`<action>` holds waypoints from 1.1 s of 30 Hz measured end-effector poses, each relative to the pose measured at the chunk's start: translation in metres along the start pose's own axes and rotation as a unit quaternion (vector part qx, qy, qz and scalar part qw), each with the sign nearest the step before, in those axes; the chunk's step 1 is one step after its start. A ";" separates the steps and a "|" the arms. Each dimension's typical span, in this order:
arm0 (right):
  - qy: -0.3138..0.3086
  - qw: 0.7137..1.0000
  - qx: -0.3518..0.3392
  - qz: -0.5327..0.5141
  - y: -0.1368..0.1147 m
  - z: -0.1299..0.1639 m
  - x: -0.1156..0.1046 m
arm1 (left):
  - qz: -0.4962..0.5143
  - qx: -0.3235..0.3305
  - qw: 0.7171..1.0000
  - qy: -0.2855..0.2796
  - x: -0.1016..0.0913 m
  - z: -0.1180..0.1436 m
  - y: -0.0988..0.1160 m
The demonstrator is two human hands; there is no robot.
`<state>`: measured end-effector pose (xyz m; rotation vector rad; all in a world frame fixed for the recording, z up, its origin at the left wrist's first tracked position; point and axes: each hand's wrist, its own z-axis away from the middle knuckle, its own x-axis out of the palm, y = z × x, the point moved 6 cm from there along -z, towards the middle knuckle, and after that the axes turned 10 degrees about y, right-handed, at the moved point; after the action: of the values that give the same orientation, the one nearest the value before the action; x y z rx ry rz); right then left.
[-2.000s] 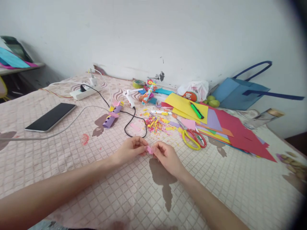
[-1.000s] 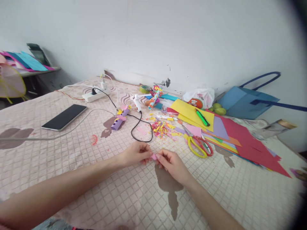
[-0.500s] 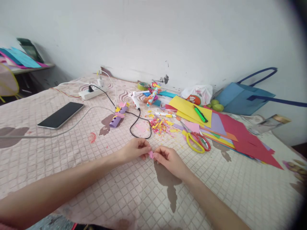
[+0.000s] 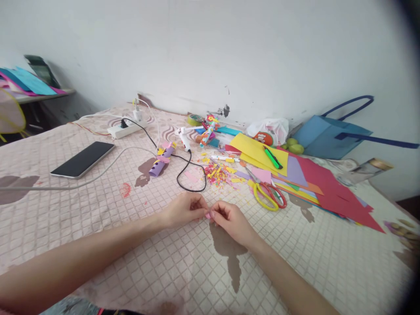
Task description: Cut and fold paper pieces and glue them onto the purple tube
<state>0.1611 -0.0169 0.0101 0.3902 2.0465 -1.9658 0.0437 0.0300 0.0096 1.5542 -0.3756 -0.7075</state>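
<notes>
A small piece of pink paper (image 4: 208, 215) is pinched between my two hands, just above the quilted tablecloth (image 4: 157, 267). My left hand (image 4: 185, 210) grips it from the left with thumb and fingertips. From the right, my right hand (image 4: 231, 218) pinches it too, and the fingertips of both hands meet. Most of the paper is covered by my fingers. Beyond my left hand lies a purple paper roll (image 4: 160, 162) with dark dots and pink and yellow trim. Yellow-handled scissors (image 4: 265, 197) and red-handled scissors (image 4: 278, 195) lie past my right hand.
A white glue gun (image 4: 184, 139) with a looping black cord stands behind paper scraps (image 4: 218, 173). A tablet (image 4: 83, 159) and a power strip (image 4: 126, 128) lie left. Coloured paper sheets (image 4: 337, 192), a green cutter (image 4: 273, 157) and a blue bag (image 4: 333, 135) are right.
The fingertips of both hands have drawn together around the pink paper, and less of it shows now. The camera view has shifted slightly.
</notes>
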 end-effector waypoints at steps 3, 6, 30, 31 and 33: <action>-0.013 1.000 0.002 -0.002 -0.002 0.001 0.001 | -0.031 0.016 0.999 0.019 -0.001 0.000 -0.002; -0.016 1.000 -0.004 0.000 -0.002 0.002 0.001 | -0.022 0.014 0.999 0.020 0.000 -0.001 -0.005; 0.118 0.957 -0.216 0.155 -0.026 0.011 -0.007 | -0.101 0.063 0.988 0.100 -0.005 0.006 0.011; 0.113 0.957 -0.216 0.156 -0.026 0.011 -0.007 | -0.108 0.065 0.987 0.099 -0.004 0.007 0.012; 0.104 0.959 -0.214 0.154 -0.024 0.011 -0.007 | -0.122 0.067 0.985 0.098 -0.003 0.008 0.014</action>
<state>0.1588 -0.0292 0.0350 0.7844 2.2954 -1.3071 0.0384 0.0239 0.0238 1.8000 -0.0874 -0.7198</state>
